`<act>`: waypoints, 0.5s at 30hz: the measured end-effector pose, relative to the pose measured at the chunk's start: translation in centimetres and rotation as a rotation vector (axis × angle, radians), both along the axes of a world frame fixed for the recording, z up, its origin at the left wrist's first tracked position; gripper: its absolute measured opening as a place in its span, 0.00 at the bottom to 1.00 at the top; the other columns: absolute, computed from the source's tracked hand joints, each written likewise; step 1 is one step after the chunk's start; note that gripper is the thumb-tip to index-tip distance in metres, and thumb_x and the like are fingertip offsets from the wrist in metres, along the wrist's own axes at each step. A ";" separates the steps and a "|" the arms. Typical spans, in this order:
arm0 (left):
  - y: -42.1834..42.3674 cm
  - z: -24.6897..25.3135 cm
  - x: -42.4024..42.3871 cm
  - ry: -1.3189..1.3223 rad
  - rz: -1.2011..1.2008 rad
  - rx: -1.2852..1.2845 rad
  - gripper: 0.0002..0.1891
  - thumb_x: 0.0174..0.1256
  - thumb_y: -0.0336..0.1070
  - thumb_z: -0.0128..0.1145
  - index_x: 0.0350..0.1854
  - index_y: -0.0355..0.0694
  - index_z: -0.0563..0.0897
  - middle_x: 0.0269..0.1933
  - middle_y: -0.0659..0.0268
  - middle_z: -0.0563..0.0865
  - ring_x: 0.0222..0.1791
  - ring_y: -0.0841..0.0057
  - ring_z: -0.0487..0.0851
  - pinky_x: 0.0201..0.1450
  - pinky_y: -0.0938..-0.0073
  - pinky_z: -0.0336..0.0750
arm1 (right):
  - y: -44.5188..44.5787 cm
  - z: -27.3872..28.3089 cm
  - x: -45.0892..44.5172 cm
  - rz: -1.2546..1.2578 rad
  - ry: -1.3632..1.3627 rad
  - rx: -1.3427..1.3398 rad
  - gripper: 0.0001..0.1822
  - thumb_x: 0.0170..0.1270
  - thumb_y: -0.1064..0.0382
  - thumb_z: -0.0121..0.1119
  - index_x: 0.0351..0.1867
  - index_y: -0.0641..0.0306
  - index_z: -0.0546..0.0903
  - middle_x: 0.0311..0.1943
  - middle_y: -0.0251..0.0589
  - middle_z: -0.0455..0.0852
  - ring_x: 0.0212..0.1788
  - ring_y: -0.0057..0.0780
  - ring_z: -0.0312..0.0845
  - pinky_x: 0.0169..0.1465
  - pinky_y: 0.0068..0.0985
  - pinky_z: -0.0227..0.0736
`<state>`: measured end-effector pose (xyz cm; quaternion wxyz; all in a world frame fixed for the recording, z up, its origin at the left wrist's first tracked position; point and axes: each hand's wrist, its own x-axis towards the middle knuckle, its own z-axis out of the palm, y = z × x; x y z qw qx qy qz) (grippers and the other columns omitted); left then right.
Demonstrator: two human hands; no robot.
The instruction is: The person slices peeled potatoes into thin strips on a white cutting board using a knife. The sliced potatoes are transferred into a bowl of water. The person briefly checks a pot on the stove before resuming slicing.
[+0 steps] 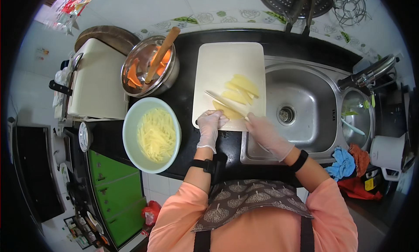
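Note:
My right hand [265, 130], in a clear glove, grips the handle of a kitchen knife [226, 103] at the lower right of a white cutting board [229, 58]. The blade points up and left across pale yellow slices, which look like potato. My gloved left hand [211, 121] rests its fingertips on the left end of the nearest slice [229, 112], right beside the blade. More slices [244, 86] lie overlapping beyond the knife. Left of the board, a pale bowl [126, 140] holds thin yellow shreds [157, 135].
A steel bowl [170, 78] with orange pieces and a wooden-handled tool [163, 52] stands behind the pale bowl. The steel sink [307, 88] adjoins the board's right side, with a faucet [370, 73] beyond. A blue cloth [342, 163] and an electric kettle [388, 153] are at far right.

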<state>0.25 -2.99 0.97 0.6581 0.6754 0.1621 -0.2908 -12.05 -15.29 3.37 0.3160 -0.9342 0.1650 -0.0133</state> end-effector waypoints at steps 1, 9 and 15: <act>0.0 0.1 0.0 0.004 0.006 0.005 0.05 0.52 0.27 0.58 0.25 0.34 0.75 0.23 0.59 0.81 0.18 0.74 0.81 0.21 0.82 0.78 | -0.1 0.0 -0.6 -0.014 0.011 0.007 0.12 0.63 0.55 0.46 0.33 0.62 0.73 0.21 0.49 0.79 0.28 0.49 0.77 0.33 0.41 0.70; 0.0 0.4 0.0 -0.001 -0.012 0.012 0.05 0.52 0.24 0.57 0.25 0.32 0.74 0.23 0.57 0.81 0.17 0.74 0.81 0.22 0.80 0.81 | -0.8 1.3 -2.7 0.049 0.114 -0.109 0.11 0.63 0.56 0.46 0.33 0.61 0.72 0.21 0.50 0.79 0.27 0.50 0.76 0.32 0.42 0.69; 0.0 0.1 0.0 0.003 -0.003 0.010 0.04 0.52 0.24 0.57 0.25 0.31 0.74 0.24 0.57 0.81 0.18 0.74 0.81 0.21 0.81 0.80 | -2.0 0.5 -4.5 -0.021 0.094 -0.083 0.11 0.62 0.55 0.48 0.33 0.61 0.72 0.19 0.49 0.78 0.25 0.49 0.76 0.30 0.41 0.69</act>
